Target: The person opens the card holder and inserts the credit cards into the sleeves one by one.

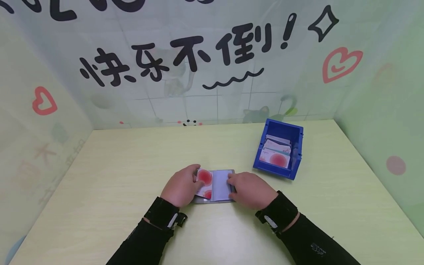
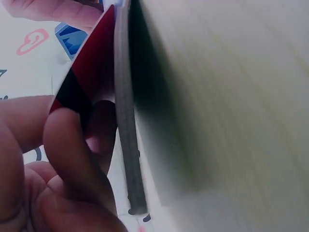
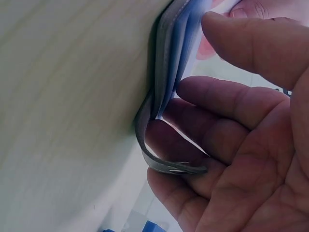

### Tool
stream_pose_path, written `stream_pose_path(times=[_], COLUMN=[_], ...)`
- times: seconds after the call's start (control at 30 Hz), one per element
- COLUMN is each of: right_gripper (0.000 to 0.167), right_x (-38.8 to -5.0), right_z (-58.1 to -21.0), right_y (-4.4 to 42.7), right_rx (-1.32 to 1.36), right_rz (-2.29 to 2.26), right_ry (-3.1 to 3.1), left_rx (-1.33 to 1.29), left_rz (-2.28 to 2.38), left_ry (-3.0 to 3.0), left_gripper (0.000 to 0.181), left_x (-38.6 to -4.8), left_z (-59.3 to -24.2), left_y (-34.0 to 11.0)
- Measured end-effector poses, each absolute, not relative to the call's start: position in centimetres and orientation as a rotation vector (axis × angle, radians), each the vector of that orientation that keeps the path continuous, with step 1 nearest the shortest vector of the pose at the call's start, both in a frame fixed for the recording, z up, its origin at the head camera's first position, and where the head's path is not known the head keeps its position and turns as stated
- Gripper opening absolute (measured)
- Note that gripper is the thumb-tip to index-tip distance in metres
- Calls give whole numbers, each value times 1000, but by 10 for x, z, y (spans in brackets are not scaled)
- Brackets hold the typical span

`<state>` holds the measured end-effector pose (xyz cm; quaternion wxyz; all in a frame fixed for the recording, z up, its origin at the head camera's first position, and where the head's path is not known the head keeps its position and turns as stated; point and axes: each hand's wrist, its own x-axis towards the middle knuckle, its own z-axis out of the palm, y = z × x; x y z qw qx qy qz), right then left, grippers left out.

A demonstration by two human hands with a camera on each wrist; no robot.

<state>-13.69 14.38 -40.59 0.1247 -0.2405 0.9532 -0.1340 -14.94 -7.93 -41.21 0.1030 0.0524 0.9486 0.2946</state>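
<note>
A grey card holder (image 1: 222,187) lies open on the table, its pale sleeves showing on the right side. My left hand (image 1: 181,187) pinches a white card with red circles (image 1: 204,178) between thumb and fingers, over the holder's left half. The left wrist view shows that card (image 2: 96,60) tilted away from the holder's stitched edge (image 2: 126,130). My right hand (image 1: 253,189) grips the holder's right edge, thumb at the sleeves. In the right wrist view, a grey strap (image 3: 166,166) with a metal snap curves out against its fingers.
A blue plastic bin (image 1: 294,154) stands at the back right, with several cards (image 1: 277,151) inside. Behind the table (image 1: 132,158) hangs a printed cloth (image 1: 198,84) with black lettering; more cloth flanks both sides.
</note>
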Motion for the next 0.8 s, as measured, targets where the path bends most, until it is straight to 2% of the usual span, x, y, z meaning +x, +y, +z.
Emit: stream_pose_path(times=[0.8], right_gripper=[41], right_x=[-137], right_z=[-410], right_y=[141], right_rx=[-688], right_rz=[-333], right_ry=[2815], left_rx=[219], left_rz=[834], left_ry=[2840], left_gripper=[57], left_x=[-143], left_z=[-414], left_y=[-69])
